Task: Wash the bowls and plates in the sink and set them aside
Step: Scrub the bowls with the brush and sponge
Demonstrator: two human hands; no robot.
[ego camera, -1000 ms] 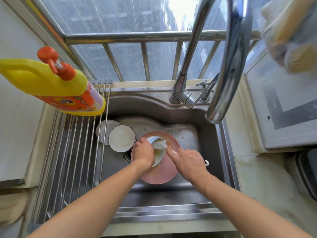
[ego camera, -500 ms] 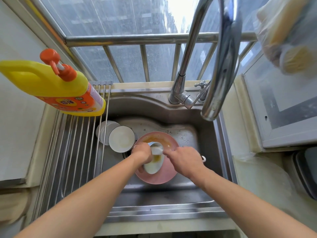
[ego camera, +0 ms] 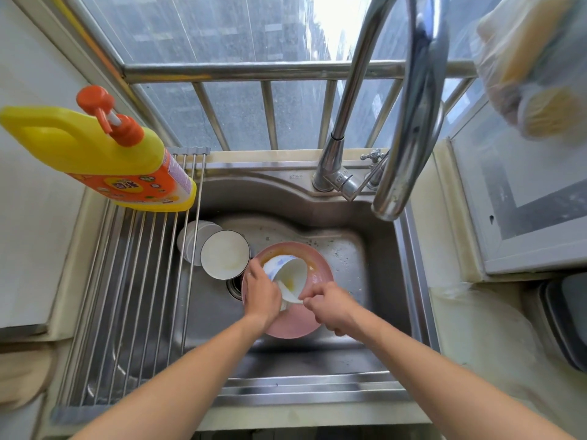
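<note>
I have the small blue-patterned bowl tipped on its side over the pink plate in the sink. My left hand is the grip here, fingers curled round the bowl's near wall. My right hand pinches its lower rim just beside that grip.

Yellow residue lies inside the bowl and along the plate's far edge, so I judge everything to be slick. The bowl could slide out of my wet fingers and strike the plate directly under the grip, chipping either one.

Left of the grip and close by stands a white bowl, with stacked white dishes behind it. A careless swing that way would knock them. The tap is not running.
</note>
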